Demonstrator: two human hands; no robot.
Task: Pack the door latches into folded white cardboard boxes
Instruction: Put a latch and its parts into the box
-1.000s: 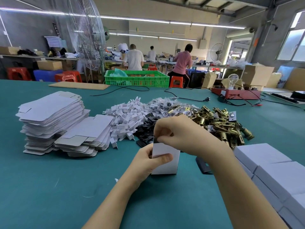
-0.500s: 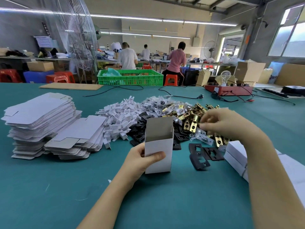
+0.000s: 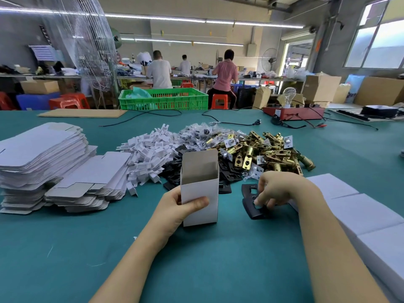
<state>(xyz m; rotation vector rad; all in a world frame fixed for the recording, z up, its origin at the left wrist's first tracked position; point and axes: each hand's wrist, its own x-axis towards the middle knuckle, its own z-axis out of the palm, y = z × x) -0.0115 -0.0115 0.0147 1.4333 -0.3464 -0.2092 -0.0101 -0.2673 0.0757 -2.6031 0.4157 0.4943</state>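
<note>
An open white cardboard box [image 3: 200,189] stands upright on the green table, its top flap raised. My left hand [image 3: 175,209] grips it from the left, thumb across its front. Just right of it a black metal plate [image 3: 249,199] lies on the table. My right hand [image 3: 277,189] is down on that plate with its fingers curled around the near end. Behind both lies a heap of brass door latches [image 3: 260,152], with more black plates [image 3: 227,173] at its front edge.
Stacks of flat unfolded box blanks [image 3: 41,154] sit at the left. White plastic inserts [image 3: 148,154] and small bagged parts [image 3: 196,134] lie mid-table. Closed white boxes [image 3: 358,213] line the right. A green crate [image 3: 164,99], cables and a red device [image 3: 294,112] are farther back.
My right hand left the box top, reached over the latch heap, then dropped to the black plate near the box. The box flap now stands open. My left hand kept holding the box.
</note>
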